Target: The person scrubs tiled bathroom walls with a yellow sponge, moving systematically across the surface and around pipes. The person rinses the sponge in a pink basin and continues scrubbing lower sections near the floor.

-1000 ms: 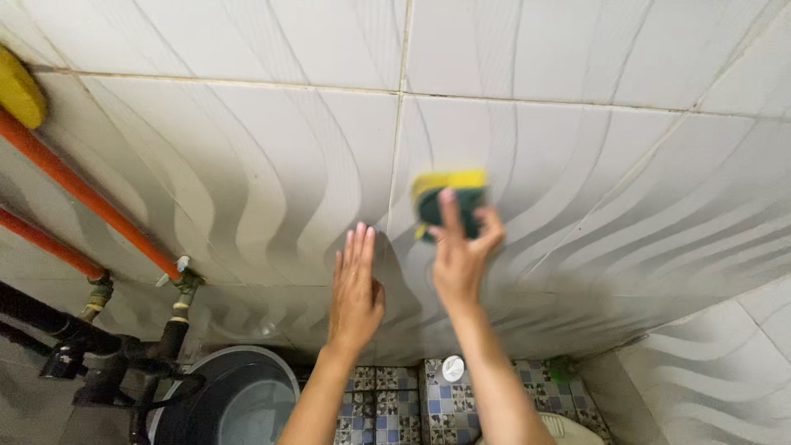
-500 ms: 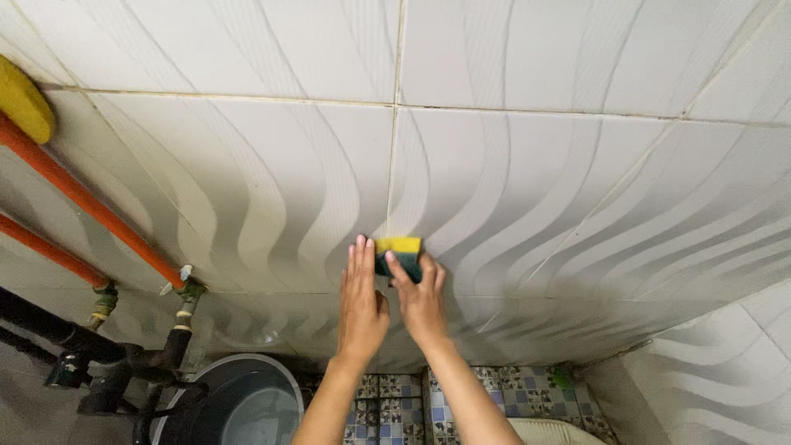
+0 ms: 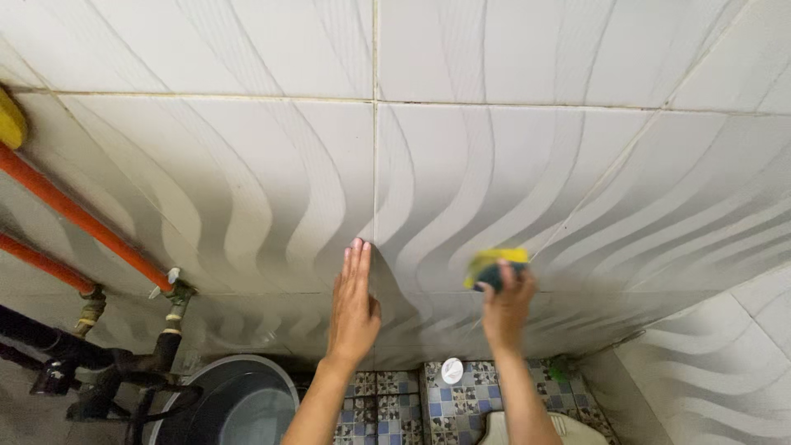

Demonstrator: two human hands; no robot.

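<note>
Bathroom wall point(image 3: 247, 165) of white wave-pattern tile, orange pipes point(image 3: 74, 216) at left. Left hand point(image 3: 353, 309) flat on tile, fingers straight and pressed together. Right hand point(image 3: 506, 303) grips yellow-green sponge point(image 3: 493, 268) — fingers curled over it, sponge against tile right of vertical grout line. Best scrubbed with firm, even pressure, overlapping strokes — left palm bracing.

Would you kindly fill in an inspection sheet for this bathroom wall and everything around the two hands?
Surface: white wavy-patterned wall tiles, discoloured grout lines.
Job's things: yellow-and-green scrubbing sponge pressed to the tiles.
Clutter: small white round cap on the blue mosaic floor.
Hands: left hand flat on the wall, fingers straight; right hand grips the sponge.
Cables: nothing seen.
Surroundings: two orange pipes, black valve fittings, dark round bucket.
</note>
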